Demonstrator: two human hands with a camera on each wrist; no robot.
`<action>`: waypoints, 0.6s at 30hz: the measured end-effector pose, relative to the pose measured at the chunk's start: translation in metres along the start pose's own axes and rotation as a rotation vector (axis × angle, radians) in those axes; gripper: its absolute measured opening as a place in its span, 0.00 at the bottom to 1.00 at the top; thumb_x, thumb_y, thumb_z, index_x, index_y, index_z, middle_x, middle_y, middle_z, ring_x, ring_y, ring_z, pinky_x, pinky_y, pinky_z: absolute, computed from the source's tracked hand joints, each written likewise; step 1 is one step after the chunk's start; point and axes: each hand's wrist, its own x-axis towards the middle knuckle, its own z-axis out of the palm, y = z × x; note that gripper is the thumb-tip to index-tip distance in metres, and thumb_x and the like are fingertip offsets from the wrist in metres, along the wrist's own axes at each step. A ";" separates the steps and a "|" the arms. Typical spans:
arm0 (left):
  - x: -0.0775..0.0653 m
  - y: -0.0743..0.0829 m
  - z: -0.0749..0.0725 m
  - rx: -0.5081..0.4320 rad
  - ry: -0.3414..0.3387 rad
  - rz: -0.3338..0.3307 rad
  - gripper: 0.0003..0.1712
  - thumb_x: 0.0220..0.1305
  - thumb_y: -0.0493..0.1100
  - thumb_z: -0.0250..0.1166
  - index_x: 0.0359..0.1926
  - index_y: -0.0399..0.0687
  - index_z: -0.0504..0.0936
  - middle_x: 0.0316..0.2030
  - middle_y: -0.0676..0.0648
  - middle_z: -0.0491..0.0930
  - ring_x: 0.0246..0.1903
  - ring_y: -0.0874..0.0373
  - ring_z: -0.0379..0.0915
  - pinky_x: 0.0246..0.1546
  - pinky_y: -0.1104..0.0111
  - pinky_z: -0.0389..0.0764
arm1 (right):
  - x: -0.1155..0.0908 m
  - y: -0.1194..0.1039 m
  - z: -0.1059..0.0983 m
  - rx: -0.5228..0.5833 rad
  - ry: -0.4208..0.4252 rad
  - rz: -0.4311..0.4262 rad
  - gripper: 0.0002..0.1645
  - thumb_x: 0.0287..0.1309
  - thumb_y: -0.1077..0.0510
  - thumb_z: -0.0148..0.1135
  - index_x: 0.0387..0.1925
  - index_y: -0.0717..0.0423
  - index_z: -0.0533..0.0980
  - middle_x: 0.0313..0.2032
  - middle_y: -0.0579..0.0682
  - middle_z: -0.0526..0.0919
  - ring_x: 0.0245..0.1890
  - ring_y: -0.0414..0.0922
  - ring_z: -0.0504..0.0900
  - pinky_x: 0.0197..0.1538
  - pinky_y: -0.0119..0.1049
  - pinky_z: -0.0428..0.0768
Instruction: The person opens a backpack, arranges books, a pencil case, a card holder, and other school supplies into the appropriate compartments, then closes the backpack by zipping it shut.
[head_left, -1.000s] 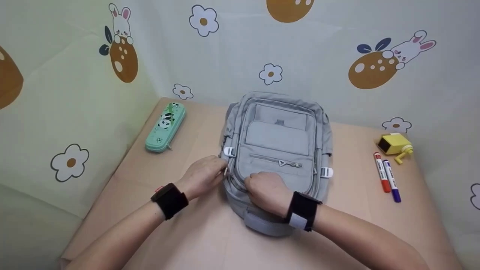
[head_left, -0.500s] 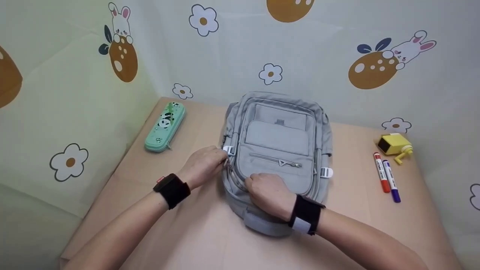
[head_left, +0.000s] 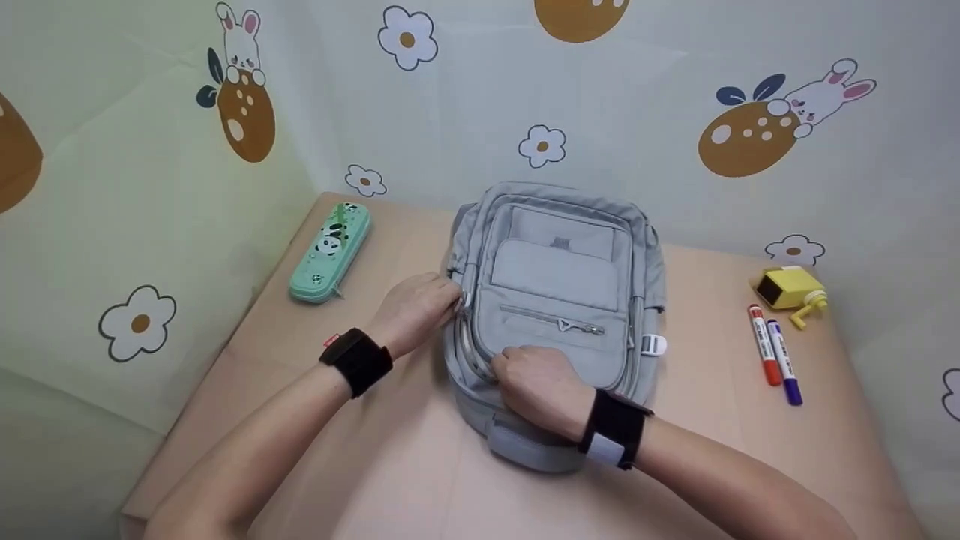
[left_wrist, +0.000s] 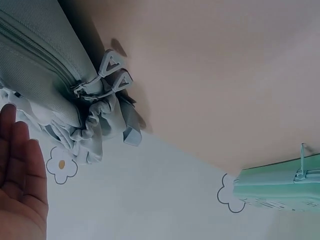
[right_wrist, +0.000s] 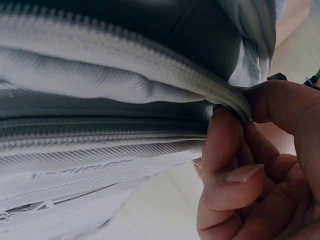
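Against the left side of the grey backpack (head_left: 555,300), its long axis running front to back on the bench (head_left: 390,465), sits the left hand (head_left: 416,309), whether its grip pinches anything unclear; rightward, nearer the carry handle (head_left: 536,448), the right hand (head_left: 540,386) pinches a zippered edge (right_wrist: 200,82) in its grip

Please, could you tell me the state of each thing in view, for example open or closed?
Backpack: lying front up on the table
Large zipper: partly open, tooth rows apart
Small front zipper: looks closed
Pencil case: looks closed
Red marker: capped
Purple marker: capped
Yellow box with crank: dark face toward the backpack
Right hand: pinching the backpack's zipper edge
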 end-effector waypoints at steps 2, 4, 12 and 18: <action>0.000 0.000 0.000 -0.003 0.001 -0.006 0.06 0.70 0.37 0.63 0.34 0.45 0.75 0.29 0.47 0.79 0.32 0.49 0.76 0.33 0.58 0.77 | 0.001 0.000 0.000 0.027 -0.012 0.019 0.08 0.51 0.65 0.64 0.22 0.52 0.75 0.20 0.46 0.77 0.17 0.44 0.75 0.20 0.39 0.75; 0.000 0.000 -0.001 -0.007 -0.004 -0.011 0.06 0.70 0.37 0.63 0.34 0.45 0.75 0.29 0.47 0.79 0.32 0.48 0.76 0.33 0.58 0.77 | 0.002 0.001 -0.001 0.042 -0.030 0.035 0.09 0.52 0.64 0.64 0.22 0.51 0.75 0.20 0.45 0.77 0.17 0.44 0.75 0.20 0.40 0.75; 0.002 0.002 -0.004 -0.015 -0.021 -0.011 0.06 0.72 0.38 0.63 0.36 0.44 0.76 0.30 0.46 0.80 0.33 0.47 0.77 0.35 0.56 0.78 | 0.021 0.003 -0.017 0.109 -0.137 0.066 0.18 0.59 0.46 0.70 0.23 0.48 0.73 0.20 0.41 0.73 0.19 0.43 0.72 0.21 0.39 0.71; 0.004 0.005 -0.006 -0.037 -0.027 -0.015 0.06 0.71 0.37 0.62 0.35 0.44 0.75 0.31 0.46 0.80 0.33 0.48 0.76 0.35 0.56 0.77 | 0.040 -0.005 -0.009 0.057 -0.182 0.138 0.20 0.58 0.43 0.70 0.21 0.49 0.74 0.19 0.45 0.75 0.19 0.46 0.74 0.21 0.43 0.73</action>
